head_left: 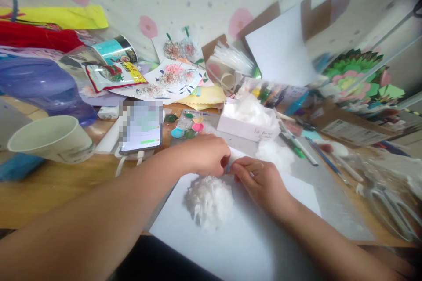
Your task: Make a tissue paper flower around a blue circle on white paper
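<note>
My left hand [211, 156] reaches across the paper with its fingers curled closed. Against its fingertips, my right hand [260, 180] pinches with thumb and forefinger. Whatever lies between the two hands is too small and blurred to name. A pale thin band or stick shows on the right hand's fingers. Just below the hands, a round, ruffled white tissue-like pompom [211, 202] sits on a white sheet of paper [250, 246], with neither hand gripping it. Behind the right hand lies a loose white tuft [275, 153].
A box of white tissue [247, 125] stands behind the hands. To its left are a paint palette [189, 131], a phone [141, 127] with cables and a paper cup [49, 138]. Pens, brushes [329, 162] and scissors [389, 206] lie right. Painted flower cards [171, 79] stand at the back.
</note>
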The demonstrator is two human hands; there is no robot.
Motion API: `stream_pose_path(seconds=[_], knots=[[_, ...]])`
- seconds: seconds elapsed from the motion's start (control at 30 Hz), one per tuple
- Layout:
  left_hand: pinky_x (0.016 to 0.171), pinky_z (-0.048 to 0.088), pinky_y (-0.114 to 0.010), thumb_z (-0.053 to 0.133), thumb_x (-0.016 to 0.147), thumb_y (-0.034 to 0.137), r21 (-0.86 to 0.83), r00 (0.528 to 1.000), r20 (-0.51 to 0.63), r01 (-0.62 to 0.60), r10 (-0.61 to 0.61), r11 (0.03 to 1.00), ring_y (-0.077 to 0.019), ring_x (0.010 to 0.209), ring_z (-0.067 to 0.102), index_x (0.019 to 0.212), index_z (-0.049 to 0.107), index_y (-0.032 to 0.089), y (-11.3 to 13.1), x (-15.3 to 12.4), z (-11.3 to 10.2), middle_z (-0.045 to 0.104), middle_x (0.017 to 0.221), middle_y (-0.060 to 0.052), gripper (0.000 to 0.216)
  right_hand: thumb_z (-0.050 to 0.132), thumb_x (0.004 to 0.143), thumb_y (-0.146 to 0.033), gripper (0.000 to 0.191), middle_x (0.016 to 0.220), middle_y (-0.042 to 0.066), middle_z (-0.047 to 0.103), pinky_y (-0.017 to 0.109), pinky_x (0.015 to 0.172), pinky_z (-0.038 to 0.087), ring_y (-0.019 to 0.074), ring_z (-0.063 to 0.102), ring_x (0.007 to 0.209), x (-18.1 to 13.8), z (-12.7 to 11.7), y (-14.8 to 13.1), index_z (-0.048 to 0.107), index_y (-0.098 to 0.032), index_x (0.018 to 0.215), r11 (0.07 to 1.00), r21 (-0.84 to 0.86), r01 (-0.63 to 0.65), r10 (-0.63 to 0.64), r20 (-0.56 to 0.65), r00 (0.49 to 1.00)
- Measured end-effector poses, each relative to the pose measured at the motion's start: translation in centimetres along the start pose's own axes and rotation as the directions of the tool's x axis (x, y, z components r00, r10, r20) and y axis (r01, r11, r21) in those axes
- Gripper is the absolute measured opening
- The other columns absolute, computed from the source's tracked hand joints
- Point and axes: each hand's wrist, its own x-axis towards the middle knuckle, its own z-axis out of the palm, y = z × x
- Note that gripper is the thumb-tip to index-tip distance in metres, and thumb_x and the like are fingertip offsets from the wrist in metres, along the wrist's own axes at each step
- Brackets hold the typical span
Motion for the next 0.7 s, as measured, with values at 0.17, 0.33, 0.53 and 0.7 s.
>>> stream_pose_path(seconds=[0.17,0.33,0.53,0.7], knots=[[0.062,0.036,-0.030,0.055,0.065,0.022,-0.003,0.999,0.053,-0.012,0.012,1.000,-0.0180,0.070,0.053,0.068,0.066,0.025,0.06,-0.08,-0.40,0.064,0.075,0.000,0.012,0.044,0.089,-0.025,0.030,0.071,0.000,0.066,0.023,0.056,0.043,0.0120,0.058,0.059,-0.10,0.10,0.10,0.059,-0.020,0.063,1.000,0.006,-0.016,0.016,-0.023,1.000],[0.062,0.036,-0.030,0.053,0.063,0.020,-0.008,0.998,0.056,-0.006,0.007,1.000,-0.0185,0.071,0.053,0.069,0.066,0.025,0.06,-0.05,-0.36,0.064,0.076,0.000,0.015,0.045,0.089,-0.024,0.026,0.067,-0.001,0.064,0.022,0.056,0.042,0.0120,0.057,0.058,-0.19,0.09,0.18,0.061,-0.020,0.069,1.000,-0.027,-0.011,0.010,-0.040,0.999],[0.060,0.036,-0.028,0.054,0.064,0.021,0.005,0.997,0.071,-0.007,0.006,1.000,-0.0179,0.071,0.055,0.069,0.066,0.024,0.07,0.01,-0.37,0.065,0.077,0.000,0.013,0.045,0.089,-0.026,0.026,0.066,-0.001,0.064,0.023,0.057,0.044,0.0127,0.059,0.058,-0.25,0.17,0.32,0.062,-0.021,0.071,0.999,-0.034,-0.018,0.016,-0.062,0.998],[0.055,0.035,-0.026,0.052,0.066,0.018,-0.036,0.994,0.110,0.005,-0.001,0.999,-0.0156,0.066,0.057,0.072,0.066,0.024,-0.19,0.04,-0.33,0.066,0.077,0.002,0.016,0.044,0.089,-0.026,0.026,0.069,0.000,0.065,0.024,0.059,0.044,0.0134,0.059,0.061,-0.31,0.21,0.26,0.062,-0.021,0.071,1.000,-0.015,-0.011,0.010,-0.059,0.998]])
